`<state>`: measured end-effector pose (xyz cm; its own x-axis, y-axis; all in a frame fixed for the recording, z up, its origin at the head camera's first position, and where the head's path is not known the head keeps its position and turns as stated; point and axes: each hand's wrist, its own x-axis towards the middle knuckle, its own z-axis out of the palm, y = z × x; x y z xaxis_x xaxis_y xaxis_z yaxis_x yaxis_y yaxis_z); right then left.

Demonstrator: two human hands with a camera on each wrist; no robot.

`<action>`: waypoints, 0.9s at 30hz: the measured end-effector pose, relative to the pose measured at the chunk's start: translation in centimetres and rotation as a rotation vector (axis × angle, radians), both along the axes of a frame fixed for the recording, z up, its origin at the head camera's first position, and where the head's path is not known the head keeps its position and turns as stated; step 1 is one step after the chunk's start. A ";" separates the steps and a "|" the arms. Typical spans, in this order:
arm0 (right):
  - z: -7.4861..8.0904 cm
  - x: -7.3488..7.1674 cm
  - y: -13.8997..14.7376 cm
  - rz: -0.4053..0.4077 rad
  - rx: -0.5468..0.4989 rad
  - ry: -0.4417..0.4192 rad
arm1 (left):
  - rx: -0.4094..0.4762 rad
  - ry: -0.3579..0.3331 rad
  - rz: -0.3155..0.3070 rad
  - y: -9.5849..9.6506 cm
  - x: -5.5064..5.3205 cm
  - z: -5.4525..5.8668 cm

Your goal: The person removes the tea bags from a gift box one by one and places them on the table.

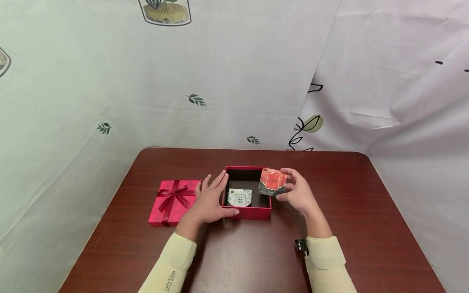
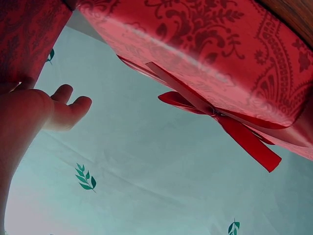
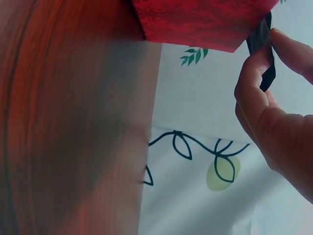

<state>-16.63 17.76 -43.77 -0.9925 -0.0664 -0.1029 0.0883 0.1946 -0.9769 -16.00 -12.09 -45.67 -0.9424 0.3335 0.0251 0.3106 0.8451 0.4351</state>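
A red box [image 1: 253, 213] with a dark inside stands without its lid near the table's middle. My left hand [image 1: 211, 199] rests against its left side, fingers extended along that wall and thumb across the front corner. In the left wrist view, two fingertips of the left hand [image 2: 29, 115] stick out away from the box. My right hand [image 1: 301, 191] pinches a small orange and dark green box [image 1: 272, 182] by its right edge, over the red box's right side. Inside the red box, at the left, lies a small white patterned box [image 1: 239, 197].
Left of the red box lies its red lid [image 1: 157, 217], topped by a dark red ribbon bow [image 1: 175, 198]. Everything stands on a brown wooden table [image 1: 234, 252]. Behind it hangs a pale curtain [image 1: 234, 73] with leaf prints.
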 end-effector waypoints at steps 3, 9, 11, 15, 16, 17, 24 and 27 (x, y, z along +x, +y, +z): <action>-0.2 0.0 0.4 -0.002 0.004 -0.006 | -0.006 0.001 -0.003 0.0 0.1 0.1; -0.3 0.1 0.9 0.002 -0.003 -0.014 | -0.018 0.002 0.003 0.0 0.1 0.1; -0.3 0.1 1.0 0.002 -0.006 -0.021 | -0.018 0.005 0.003 0.0 0.1 0.1; -0.4 0.2 1.3 -0.007 -0.008 -0.039 | -0.015 0.007 0.005 0.1 0.2 0.1; -0.4 0.2 1.4 -0.009 -0.008 -0.042 | -0.014 0.006 0.006 0.1 0.2 0.1; -0.4 0.2 1.5 -0.012 -0.008 -0.046 | -0.013 0.004 0.006 0.1 0.2 0.1; -0.4 0.3 2.1 -0.032 0.003 -0.060 | -0.012 -0.002 -0.001 0.0 0.1 0.1; -0.5 0.2 2.4 -0.043 0.009 -0.066 | -0.014 0.001 -0.006 0.0 0.1 0.1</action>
